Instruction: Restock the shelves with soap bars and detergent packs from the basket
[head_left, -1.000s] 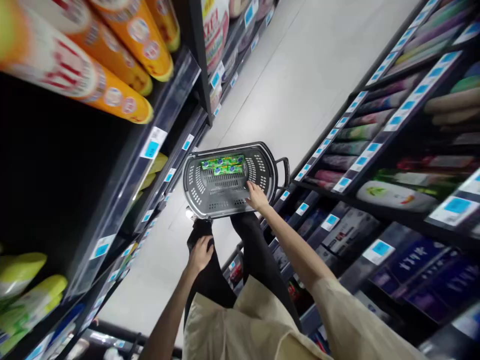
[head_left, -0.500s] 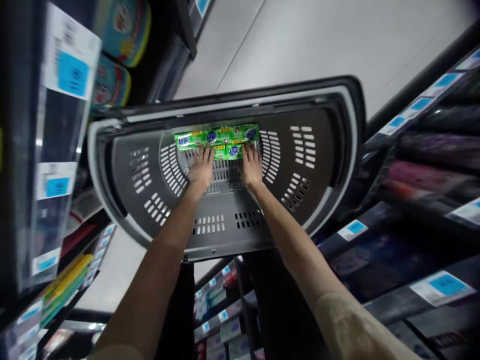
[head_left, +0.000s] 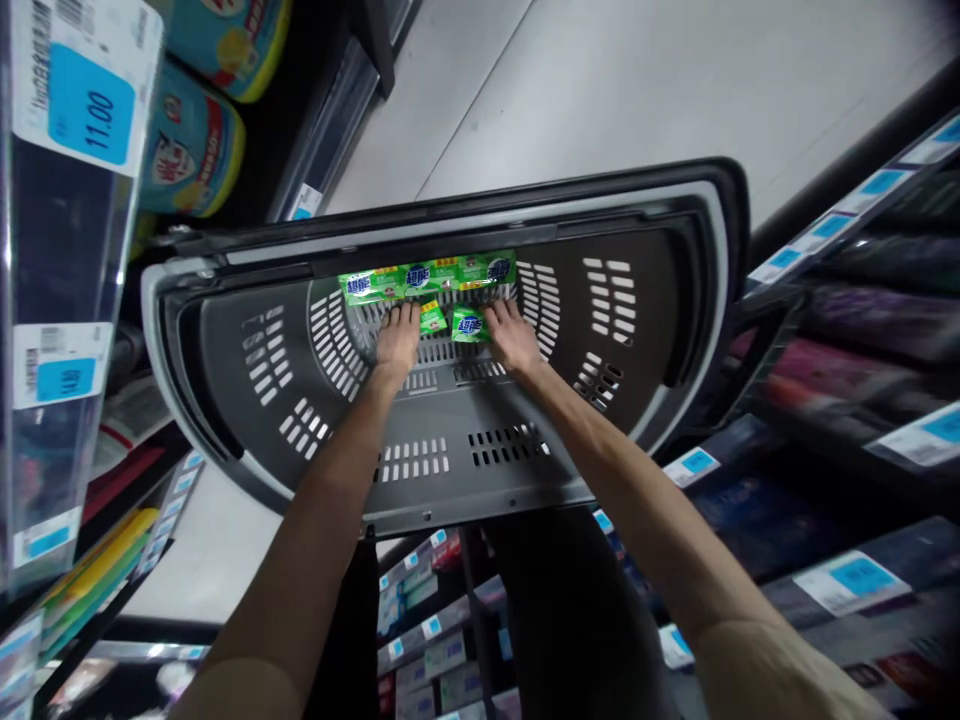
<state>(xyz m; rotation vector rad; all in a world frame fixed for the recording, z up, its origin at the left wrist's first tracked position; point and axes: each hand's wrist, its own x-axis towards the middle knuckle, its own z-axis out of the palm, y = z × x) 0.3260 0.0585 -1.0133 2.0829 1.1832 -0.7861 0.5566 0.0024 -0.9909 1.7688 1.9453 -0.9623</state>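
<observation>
Both hands reach down into a dark grey shopping basket [head_left: 420, 510]. My left hand [head_left: 399, 338] has its fingers curled over a small green soap pack [head_left: 433, 318], whose left part it covers. My right hand [head_left: 513, 336] grips the right end of another green soap pack [head_left: 466, 325] with white and blue lettering. A gap separates these two packs. Behind them, a row of several similar green packs [head_left: 397, 282] lies along the far wall of the basket. The undersides of the held packs are hidden.
Shelves with price labels [head_left: 91, 105] and blue-green bottles [head_left: 184, 145] stand close on the left. More shelving with label strips [head_left: 832, 228] and wrapped goods [head_left: 847, 350] runs along the right. Pale floor [head_left: 600, 90] lies beyond the basket.
The two front packs have come nearer to me, away from the back row, and have moved apart from each other. My fingers now lie lower, off the back row.
</observation>
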